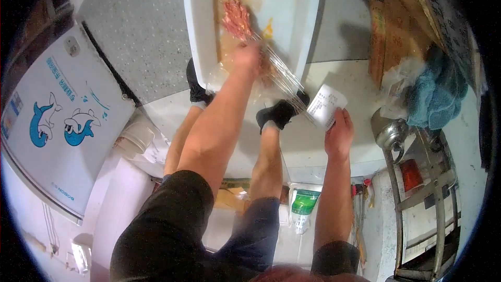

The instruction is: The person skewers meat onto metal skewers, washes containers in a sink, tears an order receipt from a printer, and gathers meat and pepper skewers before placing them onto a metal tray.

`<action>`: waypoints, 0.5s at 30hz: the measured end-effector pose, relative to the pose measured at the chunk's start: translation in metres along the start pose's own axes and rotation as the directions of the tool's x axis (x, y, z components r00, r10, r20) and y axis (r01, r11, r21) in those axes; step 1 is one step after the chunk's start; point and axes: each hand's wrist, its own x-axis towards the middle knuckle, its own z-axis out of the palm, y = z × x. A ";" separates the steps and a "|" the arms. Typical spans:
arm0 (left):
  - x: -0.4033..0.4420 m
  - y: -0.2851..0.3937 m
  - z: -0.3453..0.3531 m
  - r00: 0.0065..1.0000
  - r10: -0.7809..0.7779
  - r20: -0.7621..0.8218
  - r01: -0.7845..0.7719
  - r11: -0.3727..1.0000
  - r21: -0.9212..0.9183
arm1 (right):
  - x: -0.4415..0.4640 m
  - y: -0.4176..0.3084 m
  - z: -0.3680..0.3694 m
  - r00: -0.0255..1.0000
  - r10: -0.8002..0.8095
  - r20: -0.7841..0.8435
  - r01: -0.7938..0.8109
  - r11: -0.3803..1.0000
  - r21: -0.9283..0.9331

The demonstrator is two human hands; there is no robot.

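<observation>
- Grey speckled floor [141,26] spreads behind the tub [312,21], beside cardboard [389,36] at upper right.
- I see the white tub straight ahead, with orange smears on its inner base.
- My left hand [248,58] is over the tub's near end, its fingers closed around the skewers [282,70] just below the meat [237,18]; blur hides the exact grip.
- Red meat sits at the skewers' far ends, over the tub's interior; the bare ends slant down to the right, past the near rim.
- Clear plastic [222,79] lies under and beside my left hand.
- My right hand [339,133] has its fingers nearly closed, pinching the lower right edge of a printed slip [326,105], well apart from my left hand.
- The skewers' bare ends reach the slip's left side; I cannot tell whether they touch.
- Black footwear [276,115] shows below the tub.
- At right are a kettle [389,131] and a blue cloth [433,96]; at left, a white panel [62,115] with dolphin drawings.
</observation>
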 end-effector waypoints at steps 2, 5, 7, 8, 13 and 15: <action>-0.005 0.002 0.005 0.999 0.024 -0.033 -0.020 0.995 0.098 | 0.006 0.008 -0.002 0.999 -0.034 -0.023 0.034 0.999 0.002; -0.018 0.011 0.012 0.998 0.037 -0.059 -0.021 0.967 0.254 | -0.004 -0.005 0.001 0.997 0.027 0.077 -0.033 0.996 0.088; -0.043 0.032 0.020 0.986 0.081 -0.143 -0.007 0.889 0.458 | -0.004 -0.004 0.001 0.997 0.023 0.072 -0.031 0.993 0.113; -0.032 0.022 0.020 0.980 0.109 -0.164 -0.020 0.882 0.471 | -0.004 -0.003 0.001 0.997 0.022 0.069 -0.031 0.992 0.125; 0.002 0.003 0.026 0.969 0.154 -0.191 0.002 0.774 0.633 | -0.004 -0.003 -0.004 0.998 0.043 0.044 -0.049 0.987 0.152; 0.000 0.009 0.030 0.970 0.149 -0.191 0.024 0.724 0.689 | -0.004 -0.003 -0.006 0.997 0.055 0.046 -0.062 0.985 0.163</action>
